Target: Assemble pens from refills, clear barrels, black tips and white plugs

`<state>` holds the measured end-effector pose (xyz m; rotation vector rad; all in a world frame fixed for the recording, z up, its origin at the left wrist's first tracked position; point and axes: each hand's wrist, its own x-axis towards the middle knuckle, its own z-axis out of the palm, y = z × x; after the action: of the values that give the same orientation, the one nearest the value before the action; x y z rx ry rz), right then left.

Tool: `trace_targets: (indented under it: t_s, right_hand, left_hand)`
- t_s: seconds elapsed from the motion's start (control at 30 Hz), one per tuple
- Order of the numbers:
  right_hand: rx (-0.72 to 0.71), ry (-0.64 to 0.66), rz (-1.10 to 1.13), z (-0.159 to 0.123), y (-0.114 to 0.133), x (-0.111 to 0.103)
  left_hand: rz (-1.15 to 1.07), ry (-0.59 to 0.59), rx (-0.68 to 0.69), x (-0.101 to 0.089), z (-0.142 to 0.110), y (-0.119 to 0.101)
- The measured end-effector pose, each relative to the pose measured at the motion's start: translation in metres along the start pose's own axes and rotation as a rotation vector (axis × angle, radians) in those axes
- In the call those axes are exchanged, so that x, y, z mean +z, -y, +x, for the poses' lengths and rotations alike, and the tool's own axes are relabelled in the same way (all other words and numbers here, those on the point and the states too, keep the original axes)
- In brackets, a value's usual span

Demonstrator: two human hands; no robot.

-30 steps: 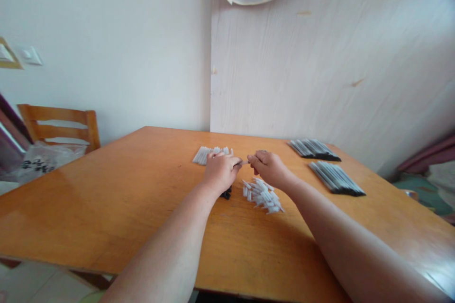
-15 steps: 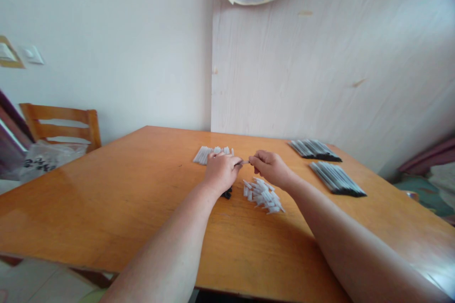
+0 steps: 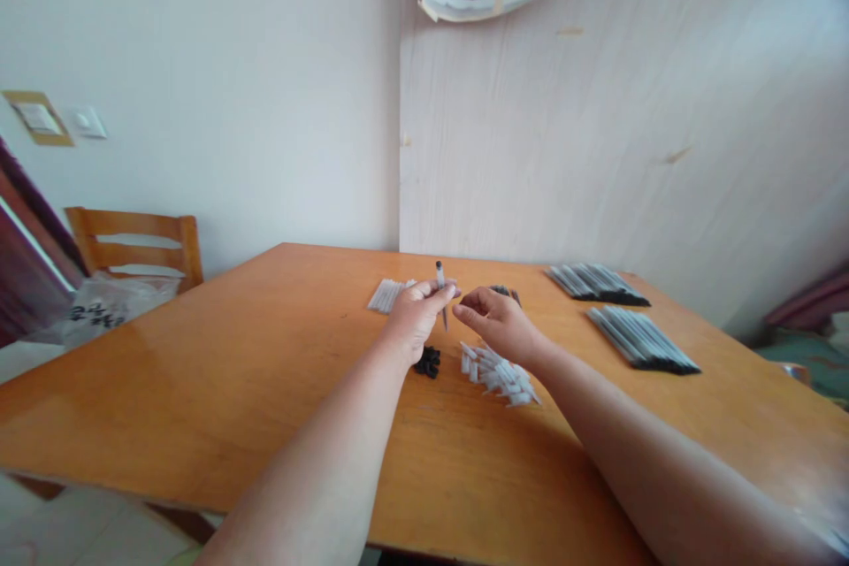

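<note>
Between the thumb and fingers of my left hand (image 3: pixel 417 311), a slim pen (image 3: pixel 440 274) stands nearly upright, its dark end up and its pointed end down. Just to the right, my right hand (image 3: pixel 499 319) has its fingers loosely bent and its thumb apart, with nothing seen in it. Below the left hand lies a small heap of black plugs or caps (image 3: pixel 428 363). A loose pile of white plastic pieces (image 3: pixel 500 378) is under the right hand. Clear whitish tubes (image 3: pixel 386 295) lie side by side behind the left hand, which partly hides them.
Dark thin pieces (image 3: pixel 502 290) show behind the right hand. To the right on the wooden table (image 3: pixel 265 354) lie a near row of pens (image 3: pixel 643 340) and a far row of pens (image 3: pixel 597 283). A chair (image 3: pixel 136 239) with a plastic bag (image 3: pixel 112 305) stands at left.
The pen has turned from lying level between both hands to upright in my left hand. My right hand has let go of it and its fingers have loosened.
</note>
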<state>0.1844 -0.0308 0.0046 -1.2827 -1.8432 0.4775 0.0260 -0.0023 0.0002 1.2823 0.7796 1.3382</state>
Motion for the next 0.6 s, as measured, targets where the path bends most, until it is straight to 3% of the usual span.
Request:
trace_targets:
  t_s: [0.2, 0.6]
  right_hand:
    - [-0.022, 0.081, 0.123, -0.002, 0.002, 0.014]
    - [0.031, 0.082, -0.019, -0.005, 0.014, 0.009]
  left_hand:
    - [-0.147, 0.030, -0.096, 0.004, -0.005, -0.009]
    - [-0.278, -0.169, -0.087, -0.012, 0.004, -0.017]
